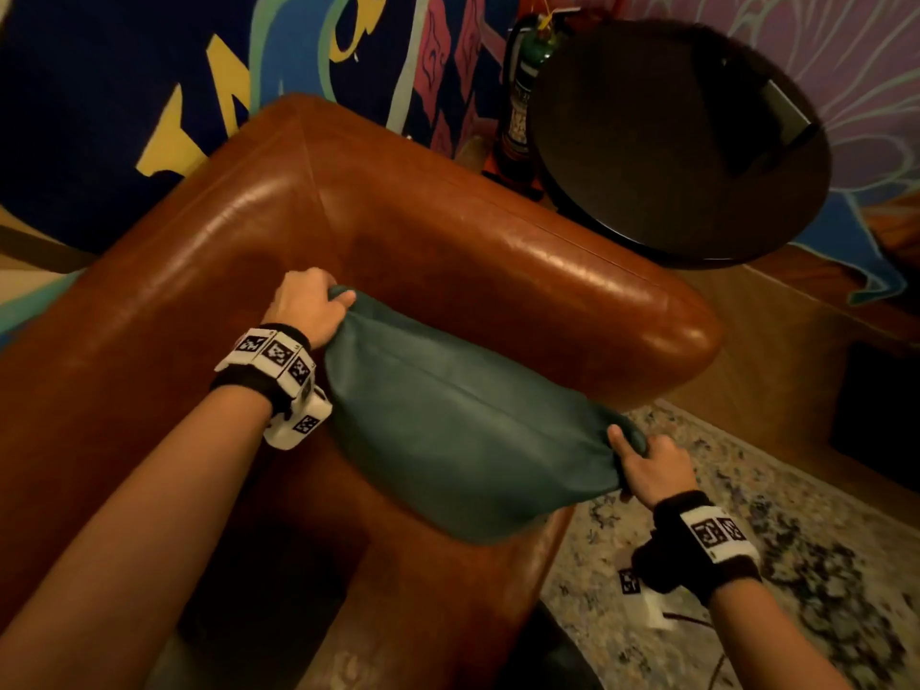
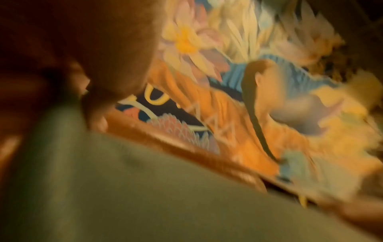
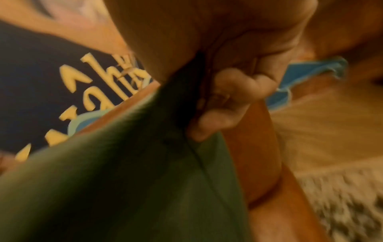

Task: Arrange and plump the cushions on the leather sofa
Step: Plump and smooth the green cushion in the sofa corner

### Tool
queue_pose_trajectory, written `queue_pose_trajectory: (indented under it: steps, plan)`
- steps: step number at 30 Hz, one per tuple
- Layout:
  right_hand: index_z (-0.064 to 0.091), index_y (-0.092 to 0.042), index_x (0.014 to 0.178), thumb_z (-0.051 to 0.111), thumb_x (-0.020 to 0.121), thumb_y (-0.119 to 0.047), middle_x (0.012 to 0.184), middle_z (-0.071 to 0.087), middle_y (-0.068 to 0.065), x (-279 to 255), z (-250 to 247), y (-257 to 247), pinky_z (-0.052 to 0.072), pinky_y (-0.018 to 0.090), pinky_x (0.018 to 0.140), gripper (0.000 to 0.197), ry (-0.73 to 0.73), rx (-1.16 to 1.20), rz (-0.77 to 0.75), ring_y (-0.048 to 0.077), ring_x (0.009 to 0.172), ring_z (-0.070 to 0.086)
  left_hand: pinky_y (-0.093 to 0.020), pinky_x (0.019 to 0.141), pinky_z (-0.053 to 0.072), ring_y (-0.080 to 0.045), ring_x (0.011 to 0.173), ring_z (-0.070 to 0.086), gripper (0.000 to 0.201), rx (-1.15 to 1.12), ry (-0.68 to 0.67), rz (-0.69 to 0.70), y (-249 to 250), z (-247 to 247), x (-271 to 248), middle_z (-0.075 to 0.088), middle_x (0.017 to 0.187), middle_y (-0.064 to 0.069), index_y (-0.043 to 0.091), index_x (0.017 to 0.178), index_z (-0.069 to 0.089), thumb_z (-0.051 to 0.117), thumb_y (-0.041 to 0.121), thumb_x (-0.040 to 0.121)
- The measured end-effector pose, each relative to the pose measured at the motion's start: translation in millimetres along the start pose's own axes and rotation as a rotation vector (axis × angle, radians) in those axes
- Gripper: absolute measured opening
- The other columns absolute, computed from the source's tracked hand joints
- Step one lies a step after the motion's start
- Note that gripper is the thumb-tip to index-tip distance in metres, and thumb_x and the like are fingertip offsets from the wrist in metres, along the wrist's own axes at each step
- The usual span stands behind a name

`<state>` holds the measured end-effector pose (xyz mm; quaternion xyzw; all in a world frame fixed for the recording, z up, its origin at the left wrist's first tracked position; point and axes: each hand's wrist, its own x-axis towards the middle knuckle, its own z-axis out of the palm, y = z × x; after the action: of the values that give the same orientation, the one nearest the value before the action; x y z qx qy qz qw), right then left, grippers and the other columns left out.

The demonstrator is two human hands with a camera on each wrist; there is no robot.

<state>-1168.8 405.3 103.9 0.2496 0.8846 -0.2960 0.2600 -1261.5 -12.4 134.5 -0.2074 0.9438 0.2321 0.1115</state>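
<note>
A dark green cushion (image 1: 463, 425) is held over the seat corner of the brown leather sofa (image 1: 408, 211), near its right armrest. My left hand (image 1: 311, 303) grips the cushion's far upper corner, thumb on top. My right hand (image 1: 647, 463) grips the opposite near corner, bunching the fabric. The left wrist view is blurred; it shows the green cushion (image 2: 124, 188) below my palm (image 2: 116, 54). In the right wrist view my fingers (image 3: 230, 91) curl round the gathered cushion corner (image 3: 157, 155).
A round dark side table (image 1: 682, 141) stands behind the armrest, with a fire extinguisher (image 1: 522, 102) beside it. A painted mural wall (image 1: 124, 82) runs behind the sofa. A mottled rug (image 1: 776, 565) covers the floor on the right.
</note>
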Motion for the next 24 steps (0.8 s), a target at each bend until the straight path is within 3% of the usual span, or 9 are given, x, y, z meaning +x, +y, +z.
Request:
queue_pose_trajectory:
  steps: [3,5,10,12,14,16,18,21,24]
  plan:
    - [0.066,0.001,0.080,0.030,0.077,-0.080,0.070,0.068,0.019,13,-3,8,0.057,0.043,0.066,0.089,-0.028,0.016,0.052,0.033,0.060,0.065,-0.048,0.083,0.049,-0.046,0.101,0.059,0.037,0.028,0.177,-0.004,1,5,-9,0.064,0.105,-0.027,0.008,0.103,0.066,0.047,0.039,0.097]
    - [0.064,0.002,0.086,0.022,0.078,-0.081,0.078,0.068,0.021,15,-4,4,0.055,0.043,0.066,0.093,-0.008,-0.006,0.077,0.033,0.065,0.064,-0.048,0.081,0.048,-0.046,0.101,0.059,0.042,0.007,0.241,-0.042,5,12,-13,0.066,0.104,-0.026,0.012,0.105,0.068,0.046,0.048,0.096]
    - [0.060,-0.004,0.089,0.011,0.088,-0.071,0.095,0.062,0.021,3,-5,-5,0.049,0.040,0.078,0.083,0.134,-0.227,0.034,0.035,0.088,0.061,-0.039,0.066,0.039,-0.042,0.088,0.063,0.059,-0.022,0.323,-0.148,1,17,-8,0.067,0.085,-0.020,0.012,0.078,0.068,0.044,0.065,0.090]
    - [0.060,-0.005,0.090,0.012,0.089,-0.070,0.097,0.063,0.021,-1,-1,-3,0.050,0.042,0.080,0.080,0.159,-0.252,0.063,0.036,0.089,0.061,-0.040,0.068,0.038,-0.042,0.091,0.062,0.061,0.001,0.303,-0.180,2,19,-11,0.068,0.092,-0.022,0.010,0.084,0.068,0.041,0.064,0.091]
    - [0.057,-0.007,0.110,0.019,0.090,-0.069,0.115,0.060,0.022,0,0,-8,0.048,0.047,0.089,0.075,0.184,-0.228,0.078,0.038,0.101,0.059,-0.044,0.077,0.039,-0.041,0.102,0.059,0.058,0.061,0.294,-0.154,7,19,-16,0.066,0.109,-0.021,0.014,0.105,0.066,0.036,0.062,0.093]
    - [0.033,-0.013,0.140,0.032,0.090,-0.064,0.141,0.043,0.017,-5,-2,-18,0.036,0.055,0.103,0.071,0.297,-0.250,0.001,0.036,0.124,0.047,-0.052,0.093,0.034,-0.035,0.124,0.046,0.055,0.156,0.333,0.014,14,20,-29,0.050,0.138,-0.012,0.025,0.136,0.046,0.033,0.060,0.095]
    - [0.012,-0.024,0.150,0.038,0.089,-0.062,0.154,0.028,0.009,-25,1,-35,0.021,0.058,0.110,0.076,0.437,-0.299,-0.229,0.030,0.139,0.031,-0.057,0.101,0.025,-0.027,0.142,0.027,0.057,0.218,0.350,0.348,27,29,-56,0.030,0.156,0.000,0.038,0.148,0.027,0.033,0.059,0.095]
    - [0.015,-0.031,0.152,0.040,0.085,-0.066,0.161,0.015,0.001,-69,40,-63,0.004,0.056,0.113,0.080,0.380,-0.443,-0.721,0.027,0.148,0.012,-0.067,0.108,0.013,-0.022,0.150,0.011,0.070,0.399,0.163,0.865,43,62,-110,0.014,0.162,0.006,0.044,0.149,0.019,0.029,0.074,0.087]
    - [0.012,-0.035,0.152,0.050,0.067,-0.080,0.162,0.009,0.004,-76,88,-51,0.004,0.071,0.107,0.103,0.153,-0.741,-0.857,0.036,0.147,0.009,-0.076,0.104,0.004,-0.024,0.150,0.005,0.091,0.570,-0.005,0.862,25,89,-122,0.007,0.163,0.008,0.041,0.152,0.012,0.026,0.089,0.075]
